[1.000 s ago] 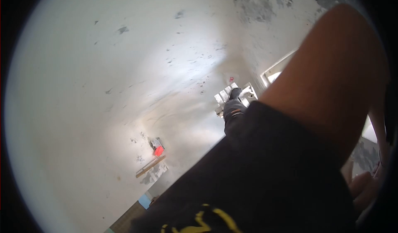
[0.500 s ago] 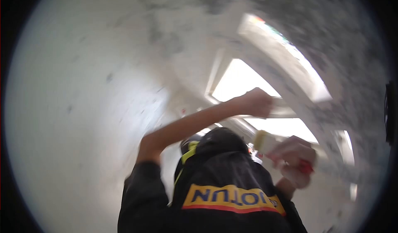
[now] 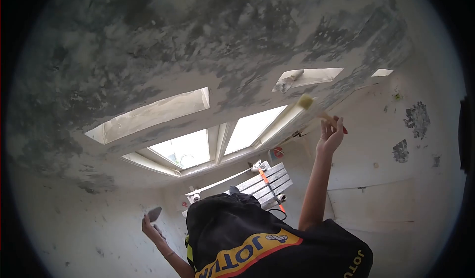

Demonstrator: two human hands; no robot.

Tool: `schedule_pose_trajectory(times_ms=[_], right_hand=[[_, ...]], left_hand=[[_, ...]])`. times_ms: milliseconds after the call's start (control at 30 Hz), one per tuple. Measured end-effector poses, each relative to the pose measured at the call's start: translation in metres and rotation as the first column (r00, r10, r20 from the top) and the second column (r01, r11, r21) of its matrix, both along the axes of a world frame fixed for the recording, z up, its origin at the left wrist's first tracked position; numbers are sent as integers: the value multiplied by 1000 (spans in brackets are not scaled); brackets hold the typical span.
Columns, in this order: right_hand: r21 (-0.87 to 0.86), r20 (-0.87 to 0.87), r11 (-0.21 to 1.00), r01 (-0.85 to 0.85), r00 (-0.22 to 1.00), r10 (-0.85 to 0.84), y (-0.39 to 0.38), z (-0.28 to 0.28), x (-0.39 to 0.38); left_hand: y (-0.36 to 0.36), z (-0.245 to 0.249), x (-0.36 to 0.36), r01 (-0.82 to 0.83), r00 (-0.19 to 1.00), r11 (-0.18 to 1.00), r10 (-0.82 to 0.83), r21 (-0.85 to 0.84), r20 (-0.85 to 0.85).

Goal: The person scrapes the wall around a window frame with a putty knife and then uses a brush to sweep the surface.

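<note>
My right hand (image 3: 330, 135), raised on the right, is closed round the handle of a brush (image 3: 306, 101) with a pale yellowish head. The brush head points up and left, in front of the window edge, and its handle is slightly blurred. Low on the left, my left hand (image 3: 152, 229) grips a small grey flat blade, perhaps a scraper (image 3: 155, 213), between its fingers. Whether either tool touches a surface cannot be told. My dark JOTUN shirt (image 3: 242, 228) fills the bottom middle.
A mottled grey and white surface (image 3: 163, 45) spans the top. Below it are bright window panes (image 3: 185, 149) and recessed openings (image 3: 153, 115). A slatted platform (image 3: 267, 184) with an orange strap stands beyond my shirt. Dark patches mark the right wall (image 3: 376, 164).
The view has swung round, showing more of the mottled surface. My left hand has gone from near the windows to the lower left; my right hand with the brush is higher, its arm extended.
</note>
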State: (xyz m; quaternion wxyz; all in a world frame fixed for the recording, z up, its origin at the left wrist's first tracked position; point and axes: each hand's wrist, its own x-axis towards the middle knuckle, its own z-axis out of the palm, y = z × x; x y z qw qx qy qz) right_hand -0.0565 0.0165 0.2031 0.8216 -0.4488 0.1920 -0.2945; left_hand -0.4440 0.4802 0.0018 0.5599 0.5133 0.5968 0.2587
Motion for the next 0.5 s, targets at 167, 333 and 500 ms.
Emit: schedule_pose_trajectory(times_ms=[167,333,500], right_hand=[[153,-35,987,-55,997,62,-38,-18,88],[193,-44,917,-348,931,362,-46,-42,146],[-129,-212,919,-372,916,341,-42,-63,139]], left_hand=[[0,73,102,230,947,973,-229,20,225],[-35,99,142,337,880,941,-327,31,344],[-65,82,132,288,907,954,-244,-84,343]])
